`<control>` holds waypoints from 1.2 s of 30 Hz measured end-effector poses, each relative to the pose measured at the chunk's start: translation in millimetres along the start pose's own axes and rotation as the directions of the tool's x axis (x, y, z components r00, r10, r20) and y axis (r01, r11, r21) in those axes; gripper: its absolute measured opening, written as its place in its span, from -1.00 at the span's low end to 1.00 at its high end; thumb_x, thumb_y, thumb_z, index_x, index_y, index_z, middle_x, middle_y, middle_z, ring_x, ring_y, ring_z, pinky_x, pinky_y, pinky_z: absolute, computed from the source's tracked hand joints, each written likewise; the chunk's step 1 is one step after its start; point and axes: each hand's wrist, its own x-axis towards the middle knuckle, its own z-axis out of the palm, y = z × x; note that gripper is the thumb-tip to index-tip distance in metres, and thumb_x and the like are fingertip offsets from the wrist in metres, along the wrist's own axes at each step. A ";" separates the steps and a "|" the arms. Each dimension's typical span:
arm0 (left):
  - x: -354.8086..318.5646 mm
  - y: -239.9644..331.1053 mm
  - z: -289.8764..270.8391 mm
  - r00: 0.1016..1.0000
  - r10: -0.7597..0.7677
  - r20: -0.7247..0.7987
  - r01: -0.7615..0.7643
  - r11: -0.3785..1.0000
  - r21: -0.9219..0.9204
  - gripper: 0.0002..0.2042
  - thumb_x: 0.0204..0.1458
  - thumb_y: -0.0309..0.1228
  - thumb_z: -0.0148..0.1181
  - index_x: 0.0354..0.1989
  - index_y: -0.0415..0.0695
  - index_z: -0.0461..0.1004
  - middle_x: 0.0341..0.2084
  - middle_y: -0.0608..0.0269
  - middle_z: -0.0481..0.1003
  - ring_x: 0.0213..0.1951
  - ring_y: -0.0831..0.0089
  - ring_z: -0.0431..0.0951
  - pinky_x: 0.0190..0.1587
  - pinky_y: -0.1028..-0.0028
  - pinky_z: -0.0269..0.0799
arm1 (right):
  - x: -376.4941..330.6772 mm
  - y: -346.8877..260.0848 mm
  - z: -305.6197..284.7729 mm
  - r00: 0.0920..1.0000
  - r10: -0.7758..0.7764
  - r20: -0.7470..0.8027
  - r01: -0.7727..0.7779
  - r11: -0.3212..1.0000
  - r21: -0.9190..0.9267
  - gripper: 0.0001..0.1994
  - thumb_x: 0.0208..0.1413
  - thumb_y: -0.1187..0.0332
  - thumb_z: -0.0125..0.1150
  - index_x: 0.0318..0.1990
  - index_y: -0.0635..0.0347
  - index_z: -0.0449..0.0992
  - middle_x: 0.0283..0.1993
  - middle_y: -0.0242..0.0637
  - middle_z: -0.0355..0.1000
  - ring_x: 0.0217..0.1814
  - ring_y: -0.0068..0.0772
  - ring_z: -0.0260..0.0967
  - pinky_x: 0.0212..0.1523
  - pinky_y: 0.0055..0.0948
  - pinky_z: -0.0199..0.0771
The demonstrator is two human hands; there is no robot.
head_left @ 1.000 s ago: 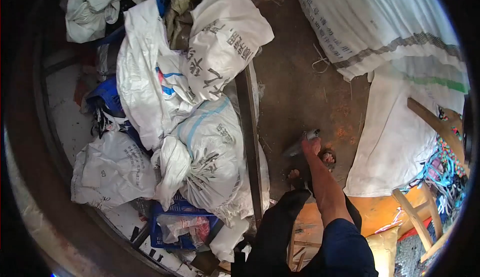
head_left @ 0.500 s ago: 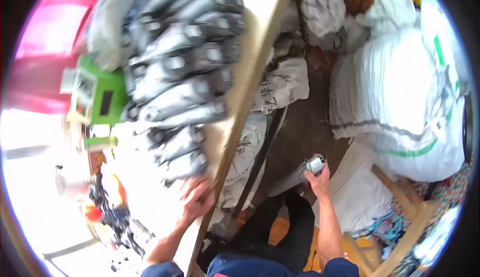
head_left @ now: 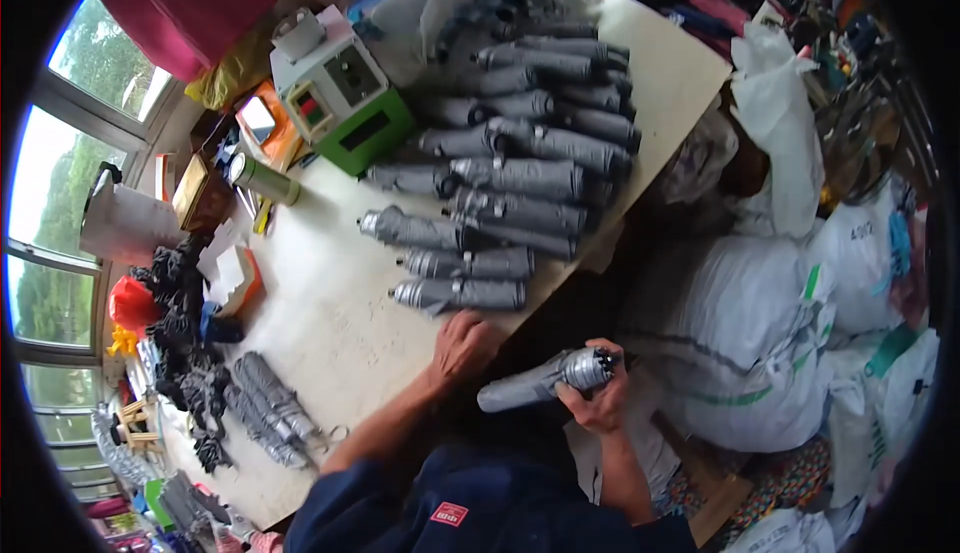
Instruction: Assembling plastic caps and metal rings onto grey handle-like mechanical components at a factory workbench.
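Here we go: the grey folding umbrella (head_left: 532,383) is no longer hanging low by the feet, it's now floating to the near right of the umbrella pile (head_left: 520,168), off the desk (head_left: 330,293). I'm judging that this is putting it within easy reach of the pile. My right hand (head_left: 598,400) is clamping around its ribbed end, thumb pressing on the near side, forearm rising from below, while the umbrella's other end is pointing left and dipping slightly toward my body. My left hand (head_left: 466,345) is resting at the desk's edge, just on the near side of the pile, fingers curling down; whether they're pinching anything, I'm not managing to tell. That forearm is slanting across the desk. The green-and-white machine (head_left: 370,138) is standing left of the pile, a few grey umbrellas (head_left: 268,408) are lying well off to its near left, and a bulky white sack (head_left: 700,313) is bulging to its right.
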 end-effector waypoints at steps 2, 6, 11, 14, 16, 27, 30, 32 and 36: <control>-19.0 7.8 8.0 0.907 -0.332 -0.261 0.328 0.943 -0.059 -0.54 -0.06 -0.38 0.14 0.04 -0.28 0.28 -0.06 -0.11 0.30 -0.01 -0.02 0.32 0.10 0.16 0.24 | 24.7 -24.2 -5.0 0.993 0.104 -0.048 -0.098 0.989 0.110 -0.38 -0.28 0.52 0.34 0.05 0.24 0.24 -0.16 -0.29 0.29 -0.21 -0.52 0.31 -0.14 -0.50 0.40; -4.8 2.4 3.4 0.606 -0.691 -0.394 0.637 0.718 -0.281 -0.39 0.02 -0.33 0.08 0.24 -0.32 0.09 0.09 -0.17 0.23 0.14 -0.02 0.24 0.22 0.21 0.12 | 76.5 -46.0 -8.9 0.985 0.170 -0.033 -0.165 0.978 0.128 -0.36 -0.30 0.50 0.35 0.05 0.24 0.25 -0.17 -0.31 0.28 -0.23 -0.52 0.29 -0.15 -0.51 0.38; 58.3 -39.2 -6.5 0.505 -0.795 -0.337 0.691 0.606 -0.394 -0.26 0.06 -0.25 0.11 0.33 -0.36 -0.08 0.27 -0.21 0.05 0.31 -0.02 0.04 0.34 0.26 -0.07 | 139.5 -50.3 27.7 0.973 0.138 0.184 -0.131 0.990 -0.049 -0.38 -0.28 0.47 0.36 0.04 0.23 0.27 -0.20 -0.35 0.29 -0.24 -0.54 0.29 -0.15 -0.52 0.37; 80.1 -58.6 -18.5 0.557 -0.792 -0.250 0.681 0.607 -0.408 -0.29 0.09 -0.24 0.05 0.35 -0.33 -0.06 0.31 -0.19 0.01 0.36 0.06 -0.01 0.37 0.32 -0.13 | 162.7 -58.8 58.2 0.955 0.106 0.276 -0.081 0.991 -0.102 -0.38 -0.26 0.44 0.40 0.04 0.23 0.28 -0.20 -0.33 0.33 -0.21 -0.53 0.32 -0.13 -0.52 0.38; 82.4 -59.3 -35.1 0.559 -0.795 -0.236 0.664 0.599 -0.447 -0.29 0.06 -0.23 0.11 0.31 -0.35 0.01 0.27 -0.21 0.09 0.32 -0.01 0.07 0.34 0.26 -0.04 | 177.1 -61.6 73.8 0.948 0.084 0.307 -0.046 0.991 -0.127 -0.38 -0.26 0.42 0.42 0.04 0.23 0.28 -0.21 -0.32 0.35 -0.19 -0.53 0.33 -0.12 -0.52 0.38; 100.3 -20.9 -120.5 0.826 -0.481 0.296 0.560 0.631 -0.537 -0.27 -0.27 -0.24 0.51 0.11 -0.26 0.33 -0.14 0.01 0.53 -0.09 0.24 0.57 -0.06 0.39 0.45 | 234.9 -49.2 117.7 0.587 -0.157 0.794 0.278 0.961 -0.015 -0.66 0.06 0.41 0.27 0.00 0.24 0.42 -0.10 -0.17 0.41 -0.10 -0.41 0.40 -0.13 -0.46 0.45; 101.0 -15.4 -138.8 0.723 -0.569 0.393 0.681 0.488 -0.546 -0.37 -0.26 -0.27 0.50 0.02 -0.24 0.37 -0.23 0.03 0.55 -0.16 0.28 0.58 -0.10 0.39 0.46 | 245.8 -69.9 123.7 0.534 -0.030 0.845 0.156 0.986 -0.064 -0.70 0.09 0.41 0.25 -0.02 0.26 0.45 -0.11 -0.17 0.42 -0.15 -0.39 0.41 -0.16 -0.48 0.45; 93.2 -23.2 -145.9 0.666 -0.605 0.436 0.732 0.420 -0.536 -0.41 -0.25 -0.29 0.49 -0.02 -0.23 0.39 -0.28 0.04 0.56 -0.19 0.30 0.58 -0.12 0.39 0.46 | 260.6 -78.8 125.9 0.503 0.018 0.864 0.101 0.992 -0.080 -0.72 0.10 0.41 0.25 -0.03 0.26 0.47 -0.12 -0.17 0.42 -0.17 -0.38 0.42 -0.18 -0.48 0.45; 48.5 -46.3 -139.3 0.175 -0.975 -0.135 0.849 0.219 -0.481 -0.56 -0.17 -0.32 0.38 -0.12 -0.22 0.40 -0.42 0.02 0.54 -0.35 0.27 0.57 -0.23 0.32 0.48 | 312.2 -87.4 110.0 0.686 -0.021 0.727 0.174 0.975 -0.136 -0.70 0.06 0.39 0.30 -0.05 0.26 0.48 -0.17 -0.21 0.44 -0.26 -0.40 0.41 -0.22 -0.49 0.45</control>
